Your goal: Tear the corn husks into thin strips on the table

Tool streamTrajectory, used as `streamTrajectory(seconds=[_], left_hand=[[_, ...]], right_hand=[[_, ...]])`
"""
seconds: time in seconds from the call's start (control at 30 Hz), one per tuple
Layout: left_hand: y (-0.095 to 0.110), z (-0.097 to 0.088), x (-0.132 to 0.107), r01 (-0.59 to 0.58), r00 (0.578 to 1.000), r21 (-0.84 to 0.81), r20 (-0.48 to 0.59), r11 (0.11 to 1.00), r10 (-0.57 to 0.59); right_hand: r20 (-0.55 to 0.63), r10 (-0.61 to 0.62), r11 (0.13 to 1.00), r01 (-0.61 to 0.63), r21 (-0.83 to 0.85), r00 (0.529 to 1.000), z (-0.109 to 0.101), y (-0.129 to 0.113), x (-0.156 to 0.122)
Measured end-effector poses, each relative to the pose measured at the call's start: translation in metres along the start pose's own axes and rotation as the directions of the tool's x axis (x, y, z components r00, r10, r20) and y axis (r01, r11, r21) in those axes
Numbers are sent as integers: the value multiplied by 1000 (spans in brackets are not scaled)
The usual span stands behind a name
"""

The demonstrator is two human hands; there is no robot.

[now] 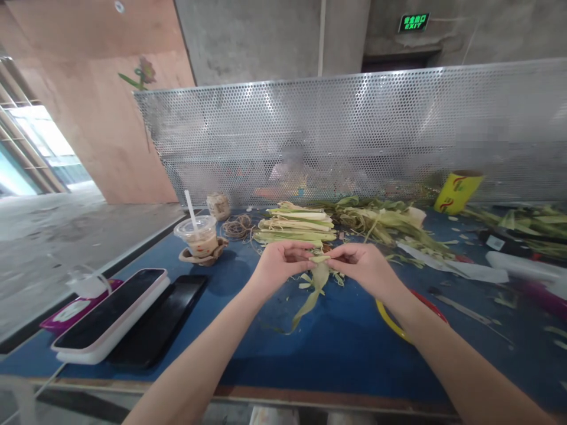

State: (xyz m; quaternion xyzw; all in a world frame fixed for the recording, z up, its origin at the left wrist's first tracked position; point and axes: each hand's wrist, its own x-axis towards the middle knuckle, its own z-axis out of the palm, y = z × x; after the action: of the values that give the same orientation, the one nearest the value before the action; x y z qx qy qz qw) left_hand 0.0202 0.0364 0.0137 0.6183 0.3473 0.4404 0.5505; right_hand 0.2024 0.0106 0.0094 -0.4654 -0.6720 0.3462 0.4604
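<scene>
From my remote post I see left hand [280, 264] and right hand [364, 267] pinching one pale husk strip [319, 278] over the blue table [305, 354], just near of the stacked husks [296, 225]; uneven pull could split it

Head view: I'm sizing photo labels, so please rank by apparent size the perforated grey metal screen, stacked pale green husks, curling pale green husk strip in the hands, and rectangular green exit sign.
1. Perforated metal screen
2. Stacked husks
3. Husk strip
4. Exit sign, though farther away
</scene>
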Motion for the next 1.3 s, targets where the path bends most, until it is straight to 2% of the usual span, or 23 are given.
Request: streamTrajectory(seconds=[0.13,0.37,0.57,0.77,0.9,1.0,1.13,1.3], left_hand=[[5,2,-3,15,1000,-19,6,1000,-15],[3,6,-4,-10,1000,-67,-8,998,9],[6,6,-4,-78,996,-20,-43,997,78],[2,4,-2,-74,997,66,19,995,72],[-2,1,0,-83,996,143,47,986,77],[-1,0,1,-57,997,89,64,994,52],[3,2,-2,12,997,-81,71,997,-6],[8,7,-4,162,983,-226,124,961,-136]], right_hand=[[-12,-8,998,7,-55,1000,-4,-1,-1],[-32,-34,999,34,1,999,-2,-2,-1],[90,26,997,-33,76,996,0,-3,0],[92,76,985,-89,145,993,3,8,2],[80,54,993,-62,97,995,2,6,1],[63,33,998,-36,58,997,0,2,0],[18,41,999,-41,6,999,-4,-3,-1],[-34,-15,1000,16,18,999,-4,-10,-5]])
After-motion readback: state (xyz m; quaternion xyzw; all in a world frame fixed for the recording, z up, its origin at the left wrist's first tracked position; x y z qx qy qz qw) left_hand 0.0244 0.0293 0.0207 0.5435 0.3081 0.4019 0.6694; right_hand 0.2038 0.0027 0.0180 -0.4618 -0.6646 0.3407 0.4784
